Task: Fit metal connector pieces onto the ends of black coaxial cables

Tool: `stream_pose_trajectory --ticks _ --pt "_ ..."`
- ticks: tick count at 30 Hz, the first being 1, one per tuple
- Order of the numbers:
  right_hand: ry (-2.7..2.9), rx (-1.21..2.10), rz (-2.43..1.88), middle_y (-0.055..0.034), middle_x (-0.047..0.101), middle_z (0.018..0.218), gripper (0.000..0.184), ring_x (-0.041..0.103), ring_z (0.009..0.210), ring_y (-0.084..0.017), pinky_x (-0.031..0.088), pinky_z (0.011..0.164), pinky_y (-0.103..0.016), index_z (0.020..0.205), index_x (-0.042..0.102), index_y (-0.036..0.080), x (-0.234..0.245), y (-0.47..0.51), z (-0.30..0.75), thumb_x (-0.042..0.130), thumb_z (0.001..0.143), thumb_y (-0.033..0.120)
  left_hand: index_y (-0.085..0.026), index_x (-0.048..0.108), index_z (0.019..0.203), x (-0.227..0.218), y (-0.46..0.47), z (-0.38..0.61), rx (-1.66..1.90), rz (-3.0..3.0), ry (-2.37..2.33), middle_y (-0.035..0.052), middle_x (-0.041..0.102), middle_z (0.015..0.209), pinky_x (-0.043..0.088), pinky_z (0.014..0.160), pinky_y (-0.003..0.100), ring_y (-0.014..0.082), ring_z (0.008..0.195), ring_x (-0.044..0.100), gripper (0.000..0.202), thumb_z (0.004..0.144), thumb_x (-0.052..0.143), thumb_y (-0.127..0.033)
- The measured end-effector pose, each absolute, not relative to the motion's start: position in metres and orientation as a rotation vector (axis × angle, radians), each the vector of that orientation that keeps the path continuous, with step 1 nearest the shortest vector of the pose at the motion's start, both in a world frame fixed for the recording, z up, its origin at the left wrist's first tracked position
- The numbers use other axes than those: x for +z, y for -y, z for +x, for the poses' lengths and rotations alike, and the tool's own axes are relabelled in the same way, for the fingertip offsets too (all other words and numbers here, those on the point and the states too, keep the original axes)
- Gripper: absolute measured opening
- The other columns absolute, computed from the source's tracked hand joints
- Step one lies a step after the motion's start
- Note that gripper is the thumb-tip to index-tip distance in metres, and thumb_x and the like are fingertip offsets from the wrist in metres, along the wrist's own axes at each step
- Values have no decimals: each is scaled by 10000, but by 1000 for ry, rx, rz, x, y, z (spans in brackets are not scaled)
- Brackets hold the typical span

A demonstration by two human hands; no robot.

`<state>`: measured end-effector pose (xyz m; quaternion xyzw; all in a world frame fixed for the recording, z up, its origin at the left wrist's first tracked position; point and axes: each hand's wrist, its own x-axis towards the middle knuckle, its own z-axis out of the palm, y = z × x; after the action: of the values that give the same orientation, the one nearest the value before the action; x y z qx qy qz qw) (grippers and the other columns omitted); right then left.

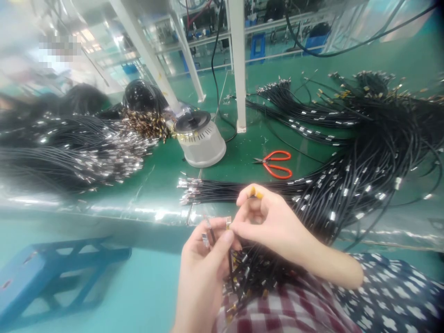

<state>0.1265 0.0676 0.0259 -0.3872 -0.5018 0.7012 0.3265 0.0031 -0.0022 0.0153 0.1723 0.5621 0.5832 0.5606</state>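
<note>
A black cable [211,235] was gripped by the left hand [203,268], its metal sleeve [228,223] pinched by the right hand [268,224], scissors [276,164] beyond

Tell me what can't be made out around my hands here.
Head view, thin cable: its lower run is hidden behind the thumb of the left hand.
Head view, metal sleeve pinched by the right hand: too small to identify.
Head view, cable bundle on the lap: partly covered by the right forearm.
Head view, upper-left patch: pixelated.
</note>
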Motion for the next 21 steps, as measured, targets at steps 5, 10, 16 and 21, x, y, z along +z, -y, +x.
stream_pose_trajectory --ticks 5,10,16,21 --pt "1312 1851 -982 51 665 595 353 608 576 -128 453 607 -260 868 439 210 27 -68 128 702 700 45 -143 698 758 14 2 -1 1378 455 -1297 6 632 543 257 382 116 -4 362 300 133 766 739 -269" --pt "1290 1872 -949 49 674 596 387 607 584 -126 454 622 -264 861 435 212 28 -68 131 724 680 31 -136 686 792 17 1 -2 1349 428 -1289 10 633 537 189 359 118 -2 355 281 112 775 716 -242" --pt "1264 1906 -918 56 660 586 346 621 557 -140 464 609 -283 868 424 221 30 -68 129 683 711 53 -205 614 929 21 6 2 1430 444 -1356 5 655 563 325 421 117 70 462 495 164 813 695 -288" --pt "1322 1802 -1002 56 658 621 323 608 579 -127 463 605 -266 854 449 216 30 -68 128 663 692 37 -199 658 911 16 12 4 1492 716 -1553 16 689 653 418 482 162 122 591 593 210 745 767 -270"
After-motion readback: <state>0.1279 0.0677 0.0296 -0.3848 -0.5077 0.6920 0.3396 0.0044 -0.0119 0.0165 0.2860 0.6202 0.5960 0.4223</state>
